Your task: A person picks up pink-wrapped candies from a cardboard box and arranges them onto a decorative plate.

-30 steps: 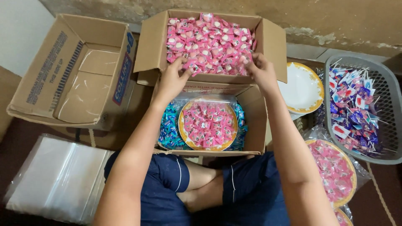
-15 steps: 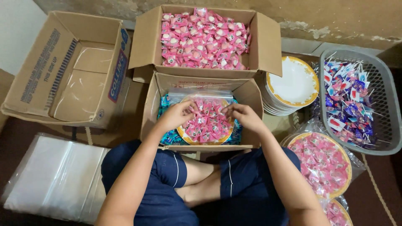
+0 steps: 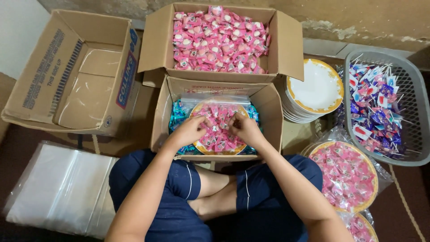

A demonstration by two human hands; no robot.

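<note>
Both hands rest inside the near cardboard box [image 3: 163,121], on a gold-rimmed plate [image 3: 224,150] heaped with pink wrapped candies [image 3: 220,117]. My left hand [image 3: 190,131] lies on the left part of the heap, fingers curled into the candies. My right hand [image 3: 244,127] lies on the right part, fingers also bent among them. Whether either hand grips a candy is hidden. Blue wrapped candies [image 3: 178,117] and a clear bag [image 3: 210,97] lie under and around the plate. Behind stands an open box full of pink candies [image 3: 219,40].
An empty cardboard box [image 3: 71,71] lies at the left, a stack of clear plastic bags [image 3: 62,188] near my left knee. At the right are a stack of white plates [image 3: 313,87], a grey basket of lollipops [image 3: 380,105] and bagged plates of pink candies [image 3: 347,175].
Both hands came back from the far box of pink candies to the plate in the near box and now press into its heap.
</note>
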